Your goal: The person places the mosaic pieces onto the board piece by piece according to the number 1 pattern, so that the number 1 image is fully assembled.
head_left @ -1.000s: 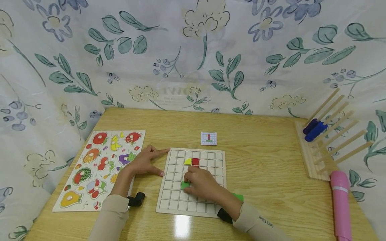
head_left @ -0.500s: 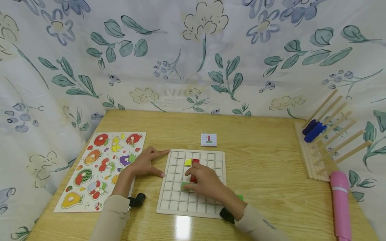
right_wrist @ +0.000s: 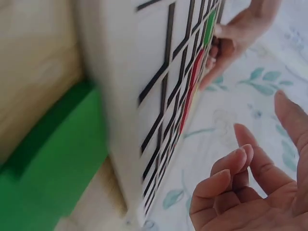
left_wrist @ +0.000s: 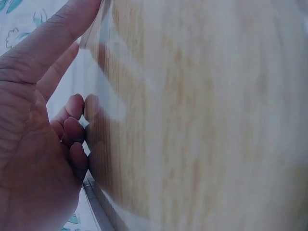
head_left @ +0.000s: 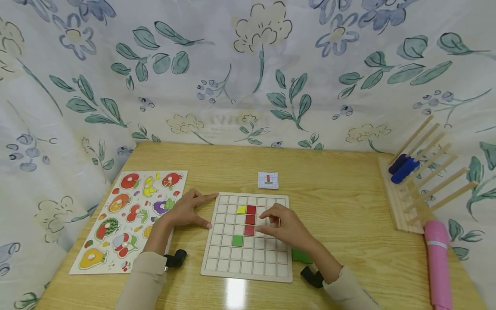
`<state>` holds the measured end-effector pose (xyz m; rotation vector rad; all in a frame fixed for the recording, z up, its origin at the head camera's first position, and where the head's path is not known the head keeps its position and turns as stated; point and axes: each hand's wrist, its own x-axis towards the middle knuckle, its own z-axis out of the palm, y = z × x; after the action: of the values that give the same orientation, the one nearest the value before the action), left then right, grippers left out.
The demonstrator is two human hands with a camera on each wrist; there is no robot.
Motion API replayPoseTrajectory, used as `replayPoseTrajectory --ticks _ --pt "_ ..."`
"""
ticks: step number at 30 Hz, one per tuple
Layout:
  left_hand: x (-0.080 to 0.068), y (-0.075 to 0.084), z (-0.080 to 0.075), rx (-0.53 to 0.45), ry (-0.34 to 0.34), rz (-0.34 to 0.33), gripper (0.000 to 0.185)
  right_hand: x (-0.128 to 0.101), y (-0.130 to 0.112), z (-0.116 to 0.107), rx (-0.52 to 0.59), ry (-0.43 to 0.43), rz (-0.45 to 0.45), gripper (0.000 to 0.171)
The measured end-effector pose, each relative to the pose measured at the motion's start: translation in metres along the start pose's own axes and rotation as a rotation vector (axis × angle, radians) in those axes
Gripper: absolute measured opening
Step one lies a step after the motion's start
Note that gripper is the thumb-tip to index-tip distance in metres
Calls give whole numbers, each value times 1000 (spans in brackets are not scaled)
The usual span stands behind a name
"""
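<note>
A white gridded board [head_left: 222, 262] lies on the wooden table. Set in its cells are a yellow piece [head_left: 241, 209] with one rounded corner, three red squares in a column, the middle red square [head_left: 249, 219] among them, and a green square [head_left: 237, 240] lower left. My left hand [head_left: 186, 210] rests at the board's left side, index finger at the top corner and thumb at the edge, other fingers curled in. Over the board's right half my right hand [head_left: 284, 224] hovers with loosely bent fingers, nothing between them. Green pieces [head_left: 300, 256] lie by the board's lower right edge.
Behind the board lies a small printed grid card [head_left: 268, 181]. A fruit puzzle board [head_left: 145, 176] is at the left, partly under the left forearm. To the right stand a wooden peg rack [head_left: 403, 215] with blue pieces and a pink tube-shaped object [head_left: 439, 267].
My right hand has drawn back to the right from the red column and green square, uncovering the red squares. The left hand keeps its place at the board's edge.
</note>
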<state>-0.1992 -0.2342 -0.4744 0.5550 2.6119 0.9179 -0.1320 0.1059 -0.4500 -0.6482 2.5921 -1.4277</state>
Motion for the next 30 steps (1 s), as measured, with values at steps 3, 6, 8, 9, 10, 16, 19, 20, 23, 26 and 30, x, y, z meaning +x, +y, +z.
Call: replayPoseTrajectory --ticks 3,6,8,9,10,16,19,20,23,26,30 --pt "0 1 0 1 7 12 96 -6 5 -8 43 6 30 39" --pt "1 1 0 9 5 17 96 -13 9 -14 71 -3 67 49" --pt "2 1 0 5 2 11 96 -19 12 -18 84 -13 87 54" --pt "2 2 0 1 -1 5 96 -21 13 -20 85 -18 96 56" --pt "2 2 1 0 -3 3 96 -24 14 -22 87 -23 104 57" --pt "3 2 2 -1 -15 1 96 -38 27 -34 100 -51 109 60" --pt "3 3 1 -3 -16 4 96 -45 32 -38 86 -57 87 58" --pt "3 3 1 -2 -15 4 96 -47 34 -39 80 -57 77 57" --pt "2 3 0 -1 -16 3 96 -51 38 -41 50 -61 47 54" --pt "2 3 0 0 -14 -2 96 -54 41 -43 20 -81 26 51" --pt "2 2 0 0 -10 -10 97 -58 42 -45 -2 -103 9 49"
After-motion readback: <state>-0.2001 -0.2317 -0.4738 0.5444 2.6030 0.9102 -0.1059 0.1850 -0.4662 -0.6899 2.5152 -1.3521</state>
